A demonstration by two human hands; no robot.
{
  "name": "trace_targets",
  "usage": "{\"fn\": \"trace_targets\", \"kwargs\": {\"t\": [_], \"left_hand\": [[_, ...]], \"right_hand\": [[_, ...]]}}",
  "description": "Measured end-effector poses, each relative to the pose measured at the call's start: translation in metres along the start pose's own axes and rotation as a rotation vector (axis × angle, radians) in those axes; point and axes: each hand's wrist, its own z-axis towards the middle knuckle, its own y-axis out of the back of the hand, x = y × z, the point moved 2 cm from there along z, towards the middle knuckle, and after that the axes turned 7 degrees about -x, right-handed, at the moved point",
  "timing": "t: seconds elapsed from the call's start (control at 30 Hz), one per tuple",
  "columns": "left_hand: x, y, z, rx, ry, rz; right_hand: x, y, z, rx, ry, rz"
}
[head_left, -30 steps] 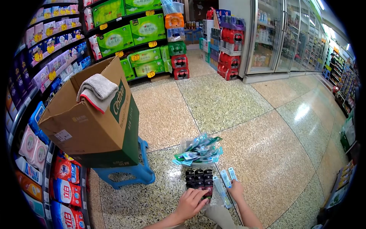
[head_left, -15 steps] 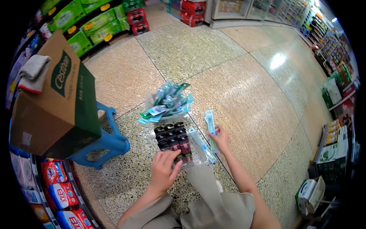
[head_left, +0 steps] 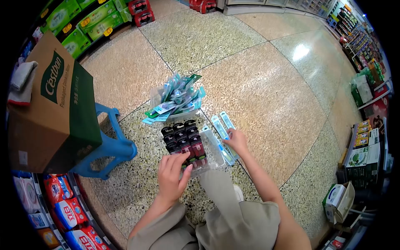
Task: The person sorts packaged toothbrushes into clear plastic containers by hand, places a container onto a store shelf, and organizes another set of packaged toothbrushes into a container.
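Note:
A clear plastic tray (head_left: 213,160) sits on the floor in front of me, filled on its left with rows of small black-topped packs (head_left: 180,135) that have pinkish-red lower parts. Over the tray's near left corner is my left hand (head_left: 171,173), fingers stretched and thumb apart, fingertips at the packs. My right hand (head_left: 236,141) pinches a packaged toothbrush (head_left: 226,120) low against the floor. Beside it lie a second toothbrush pack (head_left: 218,126) and a third, longer-looking pack (head_left: 223,151) along the tray's right side. Beyond the tray, a clear bin (head_left: 156,96) overflows with toothbrush packs (head_left: 179,98).
To the left, a large Cestbon carton (head_left: 50,104) rests on a blue plastic stool (head_left: 121,143), with a grey glove (head_left: 23,83) on top. Shelves of detergent bags (head_left: 68,212) stand at lower left. Cartons (head_left: 337,204) and shelving line the right. Speckled tile floor (head_left: 271,100) stretches ahead.
My right hand's toothbrush pack now shows beside another pack, the two fanned side by side. My left hand stays at the tray. The view has tilted slightly downward.

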Motion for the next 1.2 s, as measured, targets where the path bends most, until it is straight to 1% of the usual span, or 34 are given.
{"fn": "trace_targets", "kwargs": {"t": [0.03,0.17,0.27,0.3,0.4,0.43,0.53,0.57,0.63,0.7,0.87,0.9,1.0,1.03,1.13,1.17,1.2], "left_hand": [[0.0,0.001,0.001,-0.012,0.001,0.0],[0.014,0.006,0.0,-0.086,0.106,0.022],[0.034,0.009,-0.008,-0.158,0.265,0.044],[0.043,0.01,-0.01,-0.146,0.31,0.057],[0.064,0.011,-0.014,-0.159,0.329,0.086],[0.067,0.011,-0.014,-0.149,0.344,0.082],[0.07,0.013,-0.009,-0.089,0.338,0.051],[0.065,0.013,-0.004,-0.051,0.374,0.013],[0.069,0.007,-0.002,-0.046,0.277,0.033],[0.068,0.005,0.003,-0.044,0.199,0.059],[0.075,-0.001,0.01,-0.003,0.203,0.053],[0.075,-0.001,0.011,0.022,0.22,0.04],[0.067,-0.001,0.012,0.053,0.246,-0.02],[0.062,-0.001,0.012,0.056,0.251,-0.044],[0.035,0.006,0.02,0.058,0.188,-0.004],[0.028,0.008,0.023,0.05,0.167,0.01],[0.024,0.009,0.025,0.038,0.219,-0.073]], "right_hand": [[0.0,-0.005,-0.001,0.004,0.02,-0.018],[-0.004,-0.022,-0.005,-0.06,0.124,-0.063],[-0.007,-0.029,-0.006,-0.051,0.085,-0.072],[-0.007,-0.028,-0.006,-0.016,0.069,-0.077],[0.003,-0.019,-0.008,-0.175,0.153,-0.008],[0.018,-0.008,-0.007,-0.198,0.16,0.061],[0.074,0.034,-0.012,-0.105,0.202,0.446],[0.093,0.045,-0.015,-0.058,0.252,0.481],[0.124,0.061,-0.02,0.033,0.352,0.552],[0.144,0.065,-0.024,0.028,0.405,0.529],[0.172,0.071,-0.039,-0.041,0.544,0.463],[0.178,0.074,-0.043,-0.002,0.544,0.479],[0.191,0.073,-0.05,0.068,0.637,0.52],[0.2,0.079,-0.056,0.135,0.589,0.533],[0.204,0.079,-0.062,0.211,0.615,0.55],[0.206,0.084,-0.062,0.177,0.615,0.525],[0.208,0.091,-0.061,0.17,0.613,0.523]]}}
